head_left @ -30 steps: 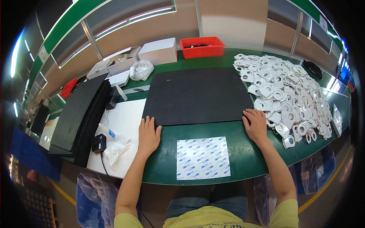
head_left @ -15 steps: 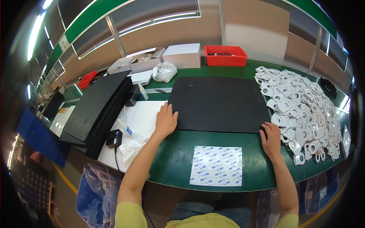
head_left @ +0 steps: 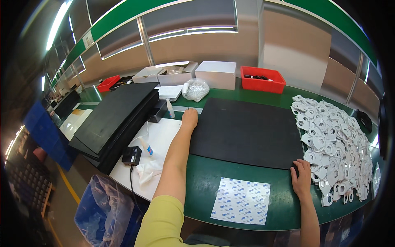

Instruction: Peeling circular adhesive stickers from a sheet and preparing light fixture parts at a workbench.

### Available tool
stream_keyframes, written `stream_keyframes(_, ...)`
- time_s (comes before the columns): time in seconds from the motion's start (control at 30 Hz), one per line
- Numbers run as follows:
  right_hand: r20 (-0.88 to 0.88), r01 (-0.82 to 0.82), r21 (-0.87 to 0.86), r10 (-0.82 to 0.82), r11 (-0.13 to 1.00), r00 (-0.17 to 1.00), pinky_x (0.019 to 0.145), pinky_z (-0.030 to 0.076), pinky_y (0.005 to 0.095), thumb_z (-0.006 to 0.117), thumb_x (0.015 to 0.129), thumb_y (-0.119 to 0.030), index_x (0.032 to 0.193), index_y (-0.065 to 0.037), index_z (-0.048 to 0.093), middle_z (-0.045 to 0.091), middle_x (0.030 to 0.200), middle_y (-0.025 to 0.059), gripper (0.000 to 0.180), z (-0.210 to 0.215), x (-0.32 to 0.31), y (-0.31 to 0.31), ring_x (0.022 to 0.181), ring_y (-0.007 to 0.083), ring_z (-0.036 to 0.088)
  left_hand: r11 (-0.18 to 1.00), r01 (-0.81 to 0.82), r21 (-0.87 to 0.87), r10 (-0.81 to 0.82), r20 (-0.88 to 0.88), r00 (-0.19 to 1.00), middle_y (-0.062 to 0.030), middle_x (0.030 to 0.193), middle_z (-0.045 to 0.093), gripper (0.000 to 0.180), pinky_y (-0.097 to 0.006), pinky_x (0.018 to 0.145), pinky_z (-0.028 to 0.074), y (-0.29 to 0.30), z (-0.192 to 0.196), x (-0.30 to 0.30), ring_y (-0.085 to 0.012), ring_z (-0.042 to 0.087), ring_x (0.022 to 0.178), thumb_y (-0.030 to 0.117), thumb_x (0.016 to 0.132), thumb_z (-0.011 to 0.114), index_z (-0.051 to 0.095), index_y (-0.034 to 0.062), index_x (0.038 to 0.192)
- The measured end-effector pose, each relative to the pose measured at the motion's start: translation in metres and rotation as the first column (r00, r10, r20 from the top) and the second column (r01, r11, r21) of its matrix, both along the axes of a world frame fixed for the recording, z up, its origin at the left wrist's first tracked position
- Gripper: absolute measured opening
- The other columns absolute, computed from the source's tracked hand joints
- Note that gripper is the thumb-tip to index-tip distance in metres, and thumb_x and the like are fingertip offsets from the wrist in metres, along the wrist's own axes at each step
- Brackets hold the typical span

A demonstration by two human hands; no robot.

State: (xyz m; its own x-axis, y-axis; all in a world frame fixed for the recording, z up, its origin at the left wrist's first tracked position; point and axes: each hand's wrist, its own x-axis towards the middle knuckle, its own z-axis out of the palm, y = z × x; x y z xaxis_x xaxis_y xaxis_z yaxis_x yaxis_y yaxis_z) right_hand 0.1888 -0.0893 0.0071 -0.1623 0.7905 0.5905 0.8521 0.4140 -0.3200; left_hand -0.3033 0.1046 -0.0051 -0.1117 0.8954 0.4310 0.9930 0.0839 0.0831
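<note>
A large black foam sheet (head_left: 247, 131) lies flat on the green table. My left hand (head_left: 189, 118) is just past its left edge, over a metal ruler (head_left: 177, 108). Its fingers are curled together on a small dark pen-like tool, almost wholly hidden; only a dark tip shows. At the sheet's near right corner rests my right hand (head_left: 301, 177), fingers extended and thumb apart, holding nothing. A white backing sheet (head_left: 240, 201) with blue print lies near the table's front edge.
White ring-shaped parts (head_left: 329, 144) are heaped at right. Black sheets (head_left: 115, 115) are stacked at left, beside glue bottles (head_left: 146, 147), a black device (head_left: 131, 156) and a white cloth (head_left: 149, 171). White boxes (head_left: 216, 74) and a red bin (head_left: 263, 84) stand behind.
My left hand has left the foam sheet's left edge and reached forward to the dark tool by the ruler. My right hand stays at the near right corner. The view has shifted.
</note>
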Motion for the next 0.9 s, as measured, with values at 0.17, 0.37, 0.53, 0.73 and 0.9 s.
stream_keyframes(0.17,0.014,0.031,-0.004,-0.031,0.999,0.999,0.092,0.041,0.0401,0.062,0.083,-0.009,0.103,0.002,0.059,0.056,0.109,0.0154,0.023,-0.002,0.009,-0.002,0.104,0.033,0.051,0.992,0.093,0.085,-0.086,-0.086,0.993,-0.0189,0.09,0.063,0.009,-0.043,0.077,0.051,-0.033,0.002,0.02,-0.0365,0.062,0.087,0.0,0.076,0.057,0.066,0.0015,0.079)
stream_keyframes(0.37,-0.015,-0.009,0.002,0.009,1.0,1.0,0.091,0.041,0.0402,0.062,0.082,-0.008,0.103,0.002,0.059,0.056,0.108,0.0156,0.023,0.003,0.014,-0.005,0.104,0.0336,0.051,0.99,-0.072,-0.123,0.045,-0.204,0.978,-0.0204,0.091,0.063,0.01,-0.042,0.073,0.054,-0.089,0.018,0.014,-0.034,0.065,0.085,-0.002,0.076,0.056,0.064,0.0001,0.081)
stream_keyframes(0.53,-0.013,-0.003,0.017,0.003,1.0,1.0,0.09,0.042,0.0402,0.063,0.081,-0.007,0.102,0.002,0.059,0.056,0.108,0.0159,0.023,0.005,0.019,-0.006,0.103,0.0334,0.052,0.992,-0.125,0.03,0.128,-0.316,0.94,-0.0172,0.09,0.066,0.007,-0.033,0.065,0.056,-0.077,0.004,-0.001,-0.0266,0.068,0.079,0.005,0.076,0.062,0.066,0.0015,0.081)
stream_keyframes(0.73,-0.026,-0.017,0.002,0.017,1.0,1.0,0.09,0.042,0.0403,0.063,0.08,-0.006,0.102,0.002,0.058,0.056,0.108,0.0164,0.024,0.003,0.007,0.021,0.103,0.0343,0.052,0.997,-0.08,-0.009,0.077,-0.205,0.976,-0.0149,0.104,0.061,0.027,-0.036,0.071,0.056,0.014,0.026,0.006,-0.0316,0.065,0.092,0.013,0.079,0.064,0.058,0.0035,0.104)
stream_keyframes(0.9,-0.015,0.023,-0.054,-0.023,0.998,1.0,0.091,0.041,0.0404,0.064,0.077,-0.005,0.102,0.001,0.058,0.056,0.107,0.0166,0.026,-0.002,-0.002,0.069,0.103,0.0347,0.051,0.988,-0.151,0.041,0.141,0.183,0.973,-0.0182,0.138,0.037,0.054,-0.051,0.086,0.05,0.142,0.033,0.008,-0.0467,0.036,0.125,0.028,0.083,0.066,0.044,0.0056,0.127)
